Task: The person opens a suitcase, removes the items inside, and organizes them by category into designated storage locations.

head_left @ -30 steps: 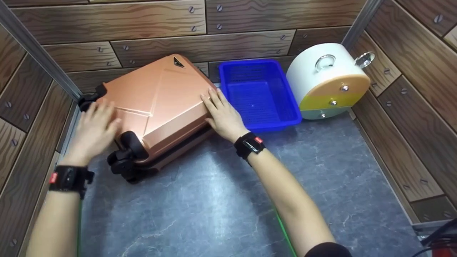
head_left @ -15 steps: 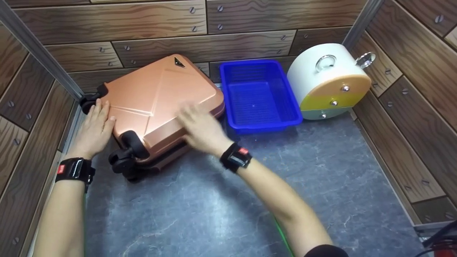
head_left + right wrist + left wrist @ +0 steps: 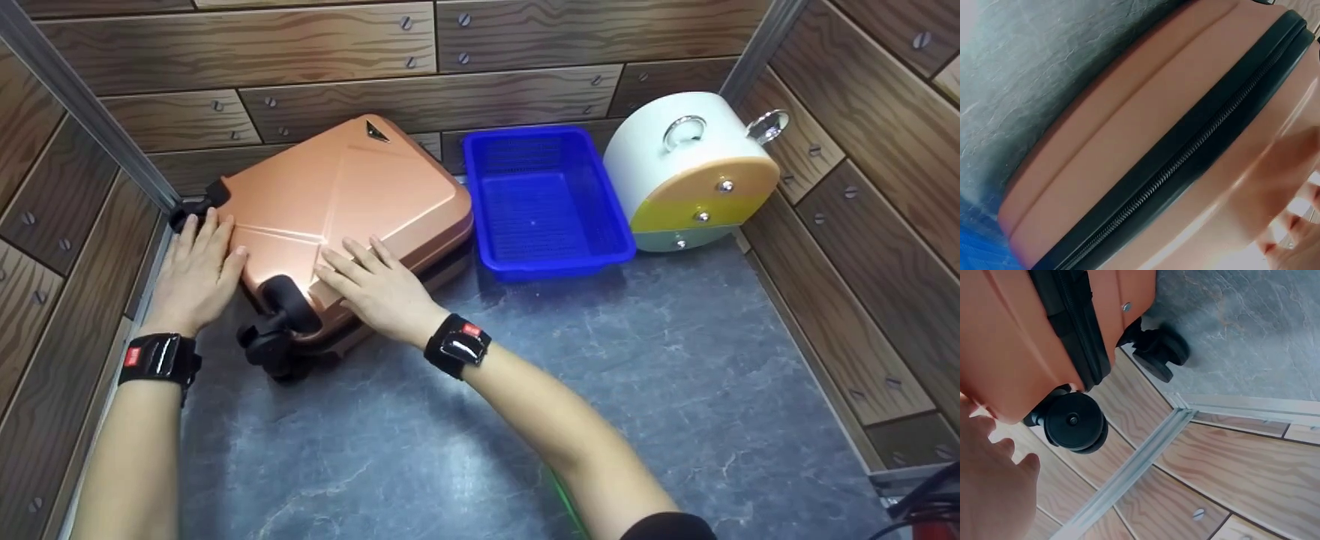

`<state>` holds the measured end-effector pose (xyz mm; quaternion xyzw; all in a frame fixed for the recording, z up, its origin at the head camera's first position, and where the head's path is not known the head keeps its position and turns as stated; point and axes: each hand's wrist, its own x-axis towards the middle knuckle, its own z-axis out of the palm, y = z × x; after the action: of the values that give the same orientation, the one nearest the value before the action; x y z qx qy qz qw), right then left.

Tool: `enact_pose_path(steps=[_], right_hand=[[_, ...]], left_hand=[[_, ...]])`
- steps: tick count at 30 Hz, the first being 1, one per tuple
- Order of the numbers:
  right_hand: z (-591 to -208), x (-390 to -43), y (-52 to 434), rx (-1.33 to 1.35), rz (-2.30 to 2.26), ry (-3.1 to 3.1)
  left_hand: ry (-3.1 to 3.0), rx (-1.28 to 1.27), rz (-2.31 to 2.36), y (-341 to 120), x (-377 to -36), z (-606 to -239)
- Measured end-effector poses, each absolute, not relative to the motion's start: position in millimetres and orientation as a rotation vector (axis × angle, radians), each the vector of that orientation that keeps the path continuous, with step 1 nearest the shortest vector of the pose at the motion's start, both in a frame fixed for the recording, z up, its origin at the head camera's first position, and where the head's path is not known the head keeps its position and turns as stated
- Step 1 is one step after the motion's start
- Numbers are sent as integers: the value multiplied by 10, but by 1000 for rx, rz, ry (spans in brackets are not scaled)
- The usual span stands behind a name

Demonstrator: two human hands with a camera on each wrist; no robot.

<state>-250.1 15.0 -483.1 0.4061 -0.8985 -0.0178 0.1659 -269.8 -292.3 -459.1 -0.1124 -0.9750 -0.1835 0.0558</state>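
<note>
A copper-coloured hard-shell suitcase [image 3: 360,187] lies flat near the back left, its black wheels [image 3: 289,304] pointing left and toward me. My left hand [image 3: 191,281] rests with straight fingers at the wheel end, fingertips on its edge between the two upper wheels. In the left wrist view a round black wheel [image 3: 1075,422] shows right beside those fingers. My right hand [image 3: 382,292] lies palm down on the near edge of the shell, fingers straight and slightly spread. The right wrist view shows the black zip [image 3: 1179,157] running along the suitcase's side.
A blue plastic basket [image 3: 487,264] stands just right of the suitcase. Beside it is a white rounded drawer box [image 3: 637,150] with orange, yellow and green drawer fronts. Wood-patterned walls [image 3: 337,45] enclose the grey marbled floor [image 3: 675,390]. Dark cables [image 3: 930,502] lie at the lower right.
My right hand has slid left along the suitcase's near edge, from its right corner toward the wheel end. My left hand has settled at the wheel-end edge. The suitcase has barely shifted.
</note>
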Motion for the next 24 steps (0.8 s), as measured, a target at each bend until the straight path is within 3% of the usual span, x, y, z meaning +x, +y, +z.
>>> enact_pose_path(steps=[12,24], right_hand=[[-4832,-2581,391,1220,43,-2588],[-4883,-2714,596,1223,111,-2611]], left_hand=[[-2937,-240,-598,-3015,-2800,-4529],[-2943,-145,-981,-3191,-2853,-4640]])
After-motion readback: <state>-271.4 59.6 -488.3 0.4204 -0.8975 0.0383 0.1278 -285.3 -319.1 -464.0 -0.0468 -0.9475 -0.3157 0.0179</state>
